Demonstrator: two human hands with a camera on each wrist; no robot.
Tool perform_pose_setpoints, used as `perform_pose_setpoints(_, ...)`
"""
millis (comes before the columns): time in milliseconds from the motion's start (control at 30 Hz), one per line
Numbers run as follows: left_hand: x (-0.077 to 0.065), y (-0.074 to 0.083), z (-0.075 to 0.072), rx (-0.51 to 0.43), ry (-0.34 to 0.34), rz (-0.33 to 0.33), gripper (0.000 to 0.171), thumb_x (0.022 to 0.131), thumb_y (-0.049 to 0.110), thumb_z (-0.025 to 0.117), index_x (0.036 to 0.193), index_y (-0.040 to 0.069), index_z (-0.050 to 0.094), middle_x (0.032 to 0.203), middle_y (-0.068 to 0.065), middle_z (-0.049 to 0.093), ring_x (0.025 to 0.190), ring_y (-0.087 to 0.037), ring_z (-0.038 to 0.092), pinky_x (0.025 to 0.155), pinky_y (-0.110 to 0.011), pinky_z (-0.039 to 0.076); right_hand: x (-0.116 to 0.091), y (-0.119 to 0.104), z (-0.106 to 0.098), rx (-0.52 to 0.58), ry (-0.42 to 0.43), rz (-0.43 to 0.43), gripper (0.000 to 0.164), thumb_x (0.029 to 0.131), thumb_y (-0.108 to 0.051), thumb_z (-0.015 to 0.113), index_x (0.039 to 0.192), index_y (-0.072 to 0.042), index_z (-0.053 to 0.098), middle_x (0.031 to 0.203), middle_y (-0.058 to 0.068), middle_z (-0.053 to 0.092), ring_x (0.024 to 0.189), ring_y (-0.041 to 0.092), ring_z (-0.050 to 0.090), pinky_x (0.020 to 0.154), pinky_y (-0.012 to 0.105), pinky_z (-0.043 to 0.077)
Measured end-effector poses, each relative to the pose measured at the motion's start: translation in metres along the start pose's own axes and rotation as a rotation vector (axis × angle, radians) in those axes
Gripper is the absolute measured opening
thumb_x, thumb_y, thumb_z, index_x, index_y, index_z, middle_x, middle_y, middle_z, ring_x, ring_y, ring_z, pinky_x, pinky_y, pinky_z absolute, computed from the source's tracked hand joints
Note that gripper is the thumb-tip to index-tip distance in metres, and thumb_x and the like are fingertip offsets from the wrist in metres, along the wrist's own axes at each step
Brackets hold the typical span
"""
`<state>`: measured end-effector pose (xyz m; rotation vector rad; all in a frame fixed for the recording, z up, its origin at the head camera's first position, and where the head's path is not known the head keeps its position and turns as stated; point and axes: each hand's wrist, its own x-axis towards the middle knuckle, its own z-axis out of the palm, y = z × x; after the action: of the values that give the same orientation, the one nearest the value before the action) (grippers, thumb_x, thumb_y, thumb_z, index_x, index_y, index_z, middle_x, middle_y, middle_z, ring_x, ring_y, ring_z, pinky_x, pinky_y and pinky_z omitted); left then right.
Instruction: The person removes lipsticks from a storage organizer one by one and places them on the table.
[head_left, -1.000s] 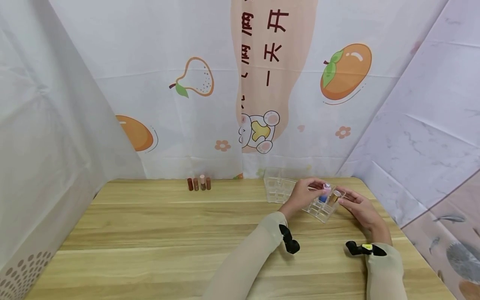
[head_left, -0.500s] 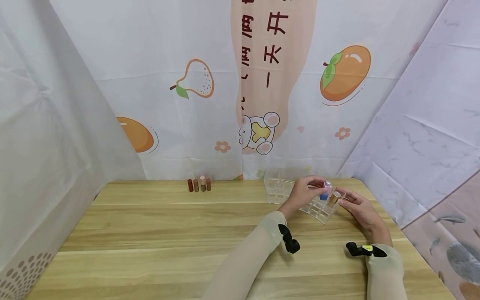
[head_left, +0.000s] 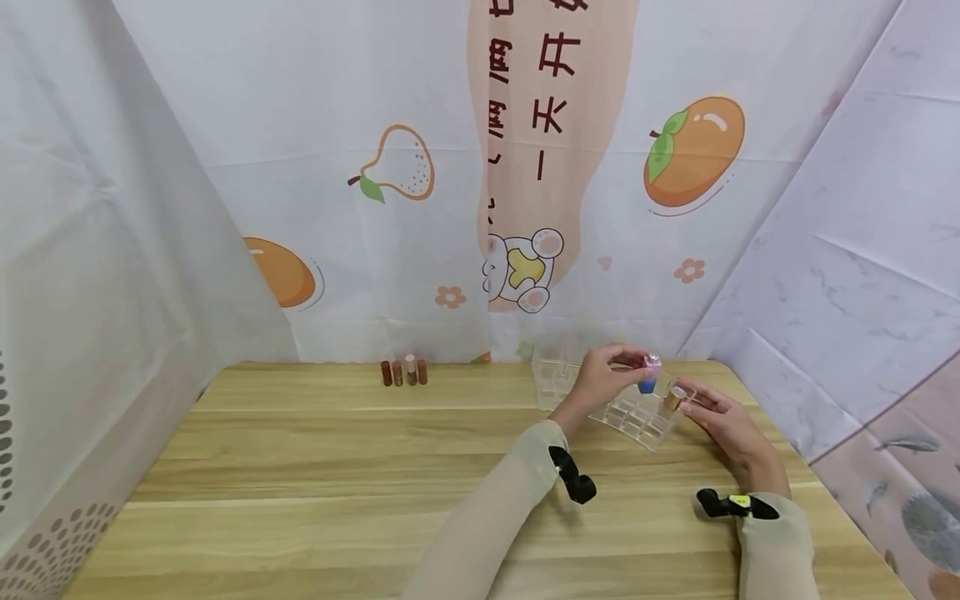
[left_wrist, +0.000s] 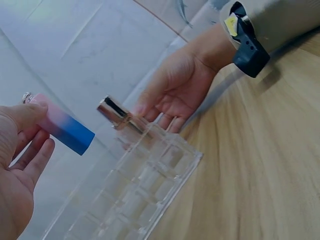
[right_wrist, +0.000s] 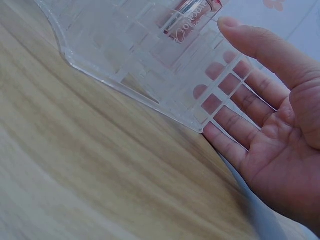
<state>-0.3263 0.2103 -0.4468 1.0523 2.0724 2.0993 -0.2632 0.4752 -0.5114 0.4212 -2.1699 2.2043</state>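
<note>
My left hand (head_left: 606, 373) pinches a lipstick tube (left_wrist: 62, 122) that fades from pink to blue, with a small ornament on its top end. The tube is held above the clear compartment organizer (head_left: 637, 414), apart from it in the left wrist view. At the organizer's right end my right hand (head_left: 723, 425) holds the side, its thumb near the top edge and its fingers seen through the clear wall. A gold-capped lipstick tube (left_wrist: 114, 111) stands in an end compartment beside the right thumb. White lettering shows on its lower part in the right wrist view.
Several brown and red lipstick tubes, one with a pale pink cap (head_left: 411, 367), stand at the table's back edge. A printed curtain (head_left: 375, 250) hangs right behind the wooden table (head_left: 337, 483). Another clear section (head_left: 551, 387) lies left of the left hand.
My left hand has raised the pink and blue lipstick tube up from the organizer. My right hand stays at the organizer's end. The head view has shifted slightly.
</note>
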Motion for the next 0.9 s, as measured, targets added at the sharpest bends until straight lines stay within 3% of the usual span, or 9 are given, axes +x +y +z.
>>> perform_pose_setpoints(300, -0.003, 0.004, -0.023, -0.03, -0.01, -0.027, 0.027, 0.087, 0.014, 0.082, 0.112, 0.007, 0.076, 0.104, -0.012, 0.078, 0.084, 0.003, 0.068, 0.081, -0.019, 0.059, -0.001, -0.002, 0.001, 0.032, -0.032, -0.023, 0.05, 0.101, 0.013, 0.046, 0.138, -0.016, 0.062, 0.13, -0.015, 0.068, 0.117, -0.004, 0.062, 0.095, 0.013, 0.051)
perform_pose_setpoints(567, -0.008, 0.006, -0.049, -0.043, -0.01, -0.047, 0.026, 0.086, 0.014, 0.083, 0.11, 0.007, 0.077, 0.101, -0.01, 0.077, 0.086, -0.001, 0.068, 0.078, -0.022, 0.059, -0.002, -0.003, 0.0, 0.026, -0.047, -0.038, 0.048, 0.101, 0.013, 0.047, 0.145, -0.005, 0.056, 0.133, -0.014, 0.066, 0.119, -0.004, 0.061, 0.096, 0.012, 0.051)
perform_pose_setpoints(900, -0.019, 0.012, -0.089, -0.026, -0.021, -0.066, 0.027, 0.088, 0.016, 0.082, 0.113, 0.008, 0.076, 0.104, -0.007, 0.076, 0.092, -0.006, 0.068, 0.083, -0.024, 0.059, -0.002, -0.003, -0.001, 0.016, -0.083, -0.055, 0.05, 0.101, 0.013, 0.045, 0.148, -0.003, 0.05, 0.137, -0.013, 0.064, 0.122, -0.005, 0.059, 0.097, 0.012, 0.051)
